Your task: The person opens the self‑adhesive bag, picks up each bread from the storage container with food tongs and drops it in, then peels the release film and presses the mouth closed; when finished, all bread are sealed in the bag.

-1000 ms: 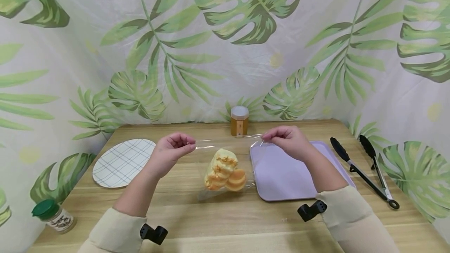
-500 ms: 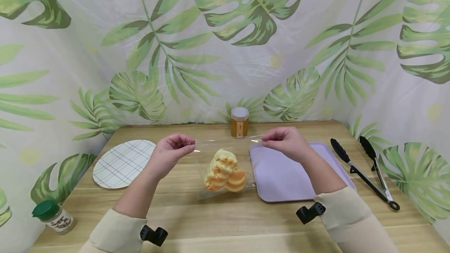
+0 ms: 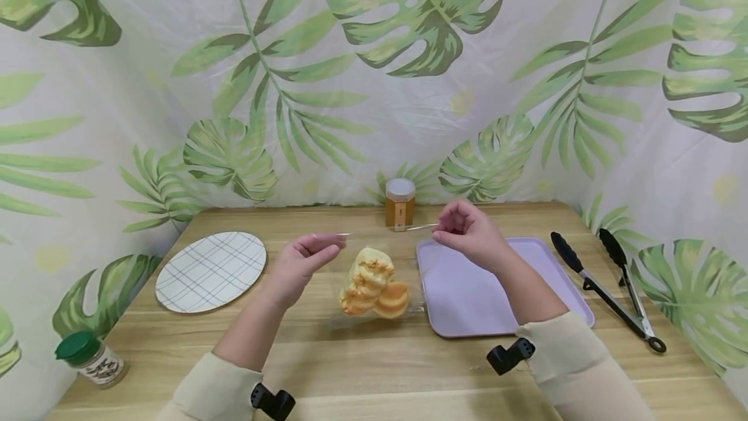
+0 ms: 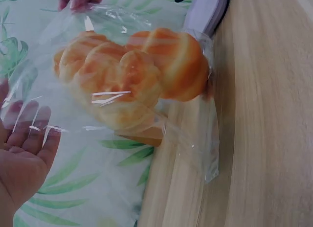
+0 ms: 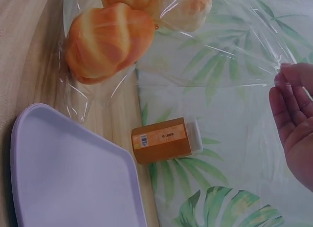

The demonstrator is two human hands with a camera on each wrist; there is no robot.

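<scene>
A clear plastic bag point(image 4: 193, 151) hangs upright between my hands. Inside it are a knobbly, pale-and-golden loaf point(image 3: 368, 281) and a rounder orange-brown bread roll point(image 3: 392, 300), which lean against each other low in the bag. At the bag's upper right corner, my right hand point(image 3: 470, 236) pinches the rim between thumb and fingers. My left hand point(image 3: 300, 268) is at the upper left edge, its fingers extended and the thumb apart from them. In the left wrist view, those fingertips show through the film; I cannot tell whether they are inside the bag or behind it.
A lilac tray point(image 3: 479, 297) lies right of the bag, with black-tipped tongs point(image 3: 610, 297) beyond. Behind stands an amber jar point(image 3: 400, 205) with a white lid. On the left are a checked oval plate point(image 3: 210, 271) and a green-capped shaker point(image 3: 90, 359).
My left hand has moved right, toward the bag's middle, and its thumb has parted from the fingers. The right hand keeps its pinch, barely shifted. The breads stay in place.
</scene>
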